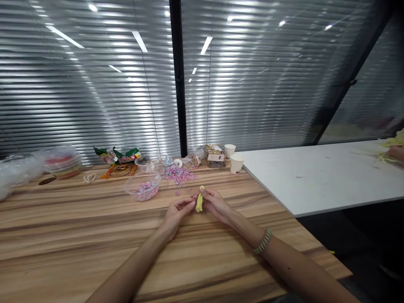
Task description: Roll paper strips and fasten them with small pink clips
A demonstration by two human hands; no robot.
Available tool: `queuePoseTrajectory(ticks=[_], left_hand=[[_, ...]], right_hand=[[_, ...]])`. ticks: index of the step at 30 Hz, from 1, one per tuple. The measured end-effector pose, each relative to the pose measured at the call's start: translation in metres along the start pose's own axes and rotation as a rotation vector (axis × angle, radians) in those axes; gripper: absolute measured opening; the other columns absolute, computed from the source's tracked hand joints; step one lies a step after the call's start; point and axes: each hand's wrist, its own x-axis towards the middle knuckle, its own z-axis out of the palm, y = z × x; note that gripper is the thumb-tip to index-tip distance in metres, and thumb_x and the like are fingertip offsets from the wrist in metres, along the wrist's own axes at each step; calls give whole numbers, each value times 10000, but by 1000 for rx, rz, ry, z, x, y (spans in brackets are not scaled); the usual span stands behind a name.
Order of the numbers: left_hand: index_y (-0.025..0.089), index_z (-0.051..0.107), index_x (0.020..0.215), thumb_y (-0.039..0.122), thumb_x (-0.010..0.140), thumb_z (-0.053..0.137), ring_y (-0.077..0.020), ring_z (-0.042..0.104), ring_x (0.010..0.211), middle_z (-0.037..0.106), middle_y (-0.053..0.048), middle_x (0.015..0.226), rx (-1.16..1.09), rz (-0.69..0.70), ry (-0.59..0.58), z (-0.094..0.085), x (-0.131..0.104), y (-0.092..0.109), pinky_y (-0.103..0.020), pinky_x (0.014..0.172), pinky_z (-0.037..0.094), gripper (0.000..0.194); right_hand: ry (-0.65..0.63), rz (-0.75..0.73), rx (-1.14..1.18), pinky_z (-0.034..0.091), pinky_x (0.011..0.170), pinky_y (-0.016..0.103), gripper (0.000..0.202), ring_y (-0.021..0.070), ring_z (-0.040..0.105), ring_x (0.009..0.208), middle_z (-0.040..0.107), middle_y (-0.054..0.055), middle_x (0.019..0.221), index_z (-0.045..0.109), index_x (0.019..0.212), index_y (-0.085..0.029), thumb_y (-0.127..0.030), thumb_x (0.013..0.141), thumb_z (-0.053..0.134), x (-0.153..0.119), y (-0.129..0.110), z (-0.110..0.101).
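A small bundle of yellow yarn [199, 203] hangs upright over the wooden table [94, 235]. My right hand [216, 205] pinches it near its top, with a bracelet on that wrist. Close by on the other side, my left hand [177, 213] has its thumb and fingers pressed together at the bundle's left edge; anything between those fingertips is too small to make out. Beyond my hands lie a pile of pink and blue bits [179, 174] and a clear bowl [128, 185] with similar bits in it.
Two paper cups [236, 163] and a small box [215, 155] stand at the back. Snack packets [121, 155] and stacked plastic containers [61, 162] are further left. To the right, a white table [315, 181] adjoins, with another person's hand [397, 152] holding yellow strands.
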Motion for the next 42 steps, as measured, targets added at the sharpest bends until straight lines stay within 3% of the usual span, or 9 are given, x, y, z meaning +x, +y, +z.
queuePoseTrajectory(ticks=[5,8,11,15,18,26,33,39,42], left_hand=[[92,616,854,371,689,559,-165,571,746,624,-96,851,549,141,282,-24,11,1,-266,662,447,328],[129,635,824,350,716,516,-144,550,703,622,-64,817,893,269,235,-34,14,-1,-259,661,427,273],[145,632,790,352,726,494,-136,526,684,606,-55,782,1050,317,199,-34,12,-3,-242,625,407,257],[146,623,814,348,746,466,-142,514,778,577,-66,833,1089,377,106,-29,9,-3,-237,681,404,264],[150,627,798,333,759,450,-152,506,804,571,-68,814,1106,416,99,-25,9,-3,-256,732,389,258],[170,625,784,316,732,491,-172,507,769,583,-60,771,944,414,153,-26,13,-9,-288,782,362,206],[184,635,799,311,725,514,-184,504,811,584,-70,808,845,432,116,-27,13,-11,-288,789,369,191],[203,612,953,337,747,504,-162,513,852,592,-64,910,830,430,-12,-19,6,-4,-255,771,379,269],[180,627,877,366,748,498,-149,525,803,601,-61,864,803,380,-32,-17,5,-3,-236,722,392,261]], right_hand=[[175,-41,-137,393,602,78,615,-76,450,592,524,4,796,381,914,-122,-634,575,399,6,-2,-9],[259,-39,-356,277,471,62,667,-92,335,463,492,-17,677,393,903,-112,-686,571,322,10,1,-15],[296,-61,-575,211,471,55,676,-102,275,456,475,-23,663,426,894,-114,-692,606,227,12,4,-18],[344,-186,-921,183,581,26,663,-106,321,611,517,7,803,486,861,-107,-649,656,164,10,8,-21],[285,-193,-1122,147,619,45,657,-97,308,650,518,16,921,494,914,-132,-618,683,116,6,12,-22],[207,-193,-1313,215,696,48,593,-57,402,807,497,13,1033,469,1047,-196,-591,688,209,12,20,-23],[157,-257,-1197,300,803,29,548,-55,419,879,501,46,1023,480,1036,-147,-523,713,245,17,23,-19],[24,-232,-860,300,713,11,571,-79,399,757,530,15,942,511,943,-119,-574,656,317,7,11,-8],[-18,-165,-779,304,687,5,597,-94,376,718,520,11,923,492,906,-88,-595,627,344,6,10,-6]])
